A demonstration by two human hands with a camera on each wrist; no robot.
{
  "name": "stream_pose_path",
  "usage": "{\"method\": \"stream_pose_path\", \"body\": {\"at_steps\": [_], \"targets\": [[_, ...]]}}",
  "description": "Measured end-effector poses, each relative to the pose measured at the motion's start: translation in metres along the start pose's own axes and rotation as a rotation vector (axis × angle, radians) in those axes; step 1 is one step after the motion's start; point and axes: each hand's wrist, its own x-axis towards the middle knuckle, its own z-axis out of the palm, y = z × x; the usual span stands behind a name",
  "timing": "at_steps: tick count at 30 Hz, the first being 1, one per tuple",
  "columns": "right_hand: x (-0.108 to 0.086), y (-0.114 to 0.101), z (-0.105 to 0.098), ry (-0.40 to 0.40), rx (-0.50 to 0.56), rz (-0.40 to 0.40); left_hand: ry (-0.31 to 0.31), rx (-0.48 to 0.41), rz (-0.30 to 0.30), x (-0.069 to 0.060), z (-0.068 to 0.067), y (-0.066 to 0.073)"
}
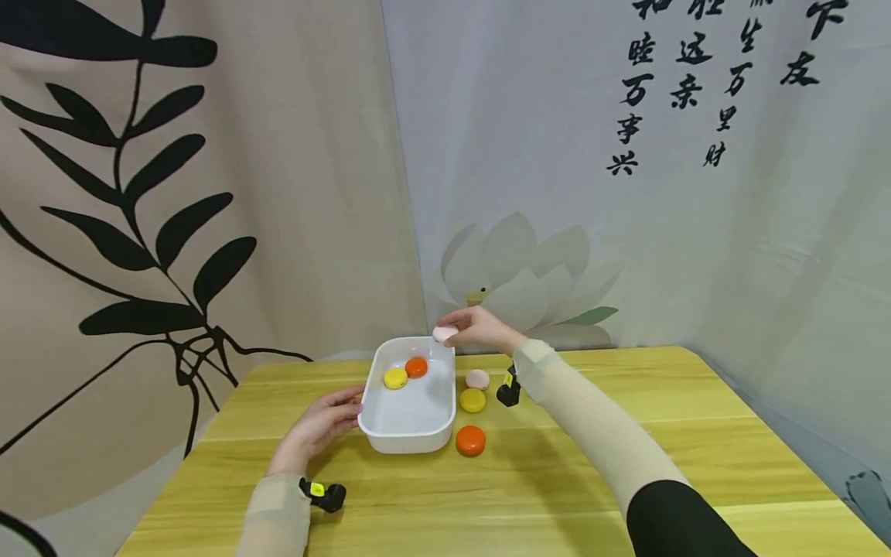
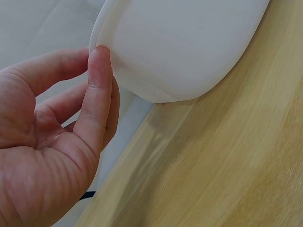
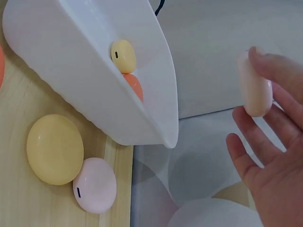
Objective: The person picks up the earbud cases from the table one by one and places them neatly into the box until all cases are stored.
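The right hand (image 1: 480,328) pinches a pale pink round piece (image 1: 445,333) above the far right corner of a white tray (image 1: 407,444). In the right wrist view, thumb and fingers of the right hand (image 3: 274,118) hold the pink piece (image 3: 255,85) by its edges, apart from the tray (image 3: 94,71). At the tray's left side, the left hand (image 1: 322,427) grips the rim; the left wrist view shows the left hand's (image 2: 61,118) thumb and fingers on the tray's edge (image 2: 156,90). Inside lie a yellow piece (image 1: 395,378) and an orange piece (image 1: 416,367), touching.
Right of the tray on the wooden table (image 1: 592,449) lie another pink piece (image 1: 477,379), a yellow piece (image 1: 472,400) close to it, and an orange piece (image 1: 470,440) nearer the front. A printed curtain (image 1: 313,193) hangs behind the table.
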Motion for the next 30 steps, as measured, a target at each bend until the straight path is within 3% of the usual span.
{"method": "stream_pose_path", "body": {"at_steps": [16,30], "targets": [[0.014,-0.001,0.006,0.002,0.019,0.004,-0.015,-0.021,0.005,0.0,0.0,0.0],[0.023,-0.003,0.016,0.017,0.028,0.039,0.015,0.006,-0.006,0.001,0.0,-0.002]]}}
